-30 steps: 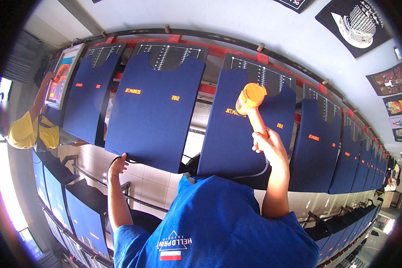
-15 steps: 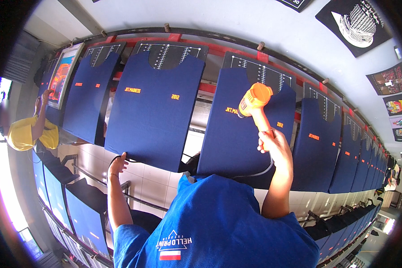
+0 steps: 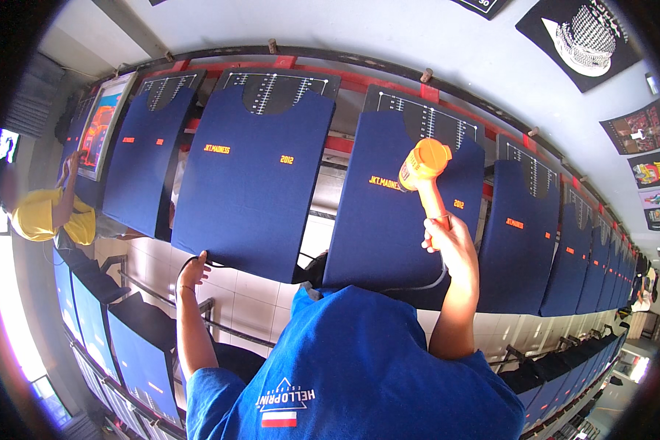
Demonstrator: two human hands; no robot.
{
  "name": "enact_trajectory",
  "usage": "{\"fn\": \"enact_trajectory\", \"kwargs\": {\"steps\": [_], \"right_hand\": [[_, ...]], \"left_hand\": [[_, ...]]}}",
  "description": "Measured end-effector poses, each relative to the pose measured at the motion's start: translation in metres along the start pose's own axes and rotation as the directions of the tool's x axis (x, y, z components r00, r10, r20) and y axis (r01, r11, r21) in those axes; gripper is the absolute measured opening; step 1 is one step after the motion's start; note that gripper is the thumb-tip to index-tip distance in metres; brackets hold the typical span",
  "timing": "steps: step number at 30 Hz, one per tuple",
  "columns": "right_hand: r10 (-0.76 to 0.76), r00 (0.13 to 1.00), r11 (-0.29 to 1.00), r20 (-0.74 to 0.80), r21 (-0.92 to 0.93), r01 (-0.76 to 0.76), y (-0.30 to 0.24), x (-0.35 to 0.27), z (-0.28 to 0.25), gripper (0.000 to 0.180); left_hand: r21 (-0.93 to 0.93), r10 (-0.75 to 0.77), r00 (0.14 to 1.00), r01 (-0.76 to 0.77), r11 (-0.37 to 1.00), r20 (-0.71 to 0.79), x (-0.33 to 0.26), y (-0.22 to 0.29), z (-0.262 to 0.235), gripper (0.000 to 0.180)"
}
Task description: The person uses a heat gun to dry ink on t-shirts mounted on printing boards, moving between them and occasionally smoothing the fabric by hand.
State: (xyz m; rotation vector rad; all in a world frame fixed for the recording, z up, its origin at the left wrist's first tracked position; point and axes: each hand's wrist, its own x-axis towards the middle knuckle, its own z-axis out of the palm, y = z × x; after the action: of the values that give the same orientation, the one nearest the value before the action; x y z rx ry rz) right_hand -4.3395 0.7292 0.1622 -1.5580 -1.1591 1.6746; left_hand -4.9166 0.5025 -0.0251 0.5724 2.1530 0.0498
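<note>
My right hand (image 3: 451,238) is closed round the handle of an orange heat gun (image 3: 425,163). Its head hangs over a navy T-shirt (image 3: 370,235) stretched on a dark board, and the nozzle points down to the left at the shirt's small orange print (image 3: 384,182). A cord runs from the handle down toward my body. At the front edge of the neighbouring navy T-shirt (image 3: 249,198), my left hand (image 3: 193,271) holds a black cord (image 3: 218,265) in bent fingers. The orange head covers part of the print.
More shirt-covered boards (image 3: 519,220) stretch away on both sides along a red and black rack (image 3: 350,78). At the far left, a person in a yellow top (image 3: 51,215) works at a framed screen (image 3: 114,95). Another row of shirts (image 3: 145,352) stands behind me.
The heat gun's head has shifted slightly right and turned, uncovering more of the orange print. My left hand stays with the cord. The other person's hand has moved slightly at the frame.
</note>
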Motion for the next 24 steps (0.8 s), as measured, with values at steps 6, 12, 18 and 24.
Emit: {"fn": "enact_trajectory", "kwargs": {"steps": [6,12,18,24], "right_hand": [[0.034,0.999,0.999,-0.021,0.021,-0.033,-0.001,-0.006,0.000,0.023],[0.033,0.999,0.999,-0.041,0.045,-0.031,-0.003,-0.008,0.000,0.020],[0.019,0.996,0.996,-0.090,0.089,-0.011,0.000,-0.010,0.017,0.020],[0.027,0.996,0.994,-0.089,0.109,-0.017,-0.005,-0.022,0.073,0.022]], "left_hand": [[-0.017,-0.031,0.999,0.031,0.999,-0.011,0.001,-0.002,0.004,0.067],[-0.054,-0.004,0.999,0.001,0.999,-0.053,-0.003,0.003,0.010,0.068],[-0.113,-0.020,1.000,0.021,0.993,0.008,0.011,-0.013,0.006,0.067],[-0.199,-0.052,0.996,0.038,0.979,-0.067,0.012,-0.060,-0.041,0.061]]}}
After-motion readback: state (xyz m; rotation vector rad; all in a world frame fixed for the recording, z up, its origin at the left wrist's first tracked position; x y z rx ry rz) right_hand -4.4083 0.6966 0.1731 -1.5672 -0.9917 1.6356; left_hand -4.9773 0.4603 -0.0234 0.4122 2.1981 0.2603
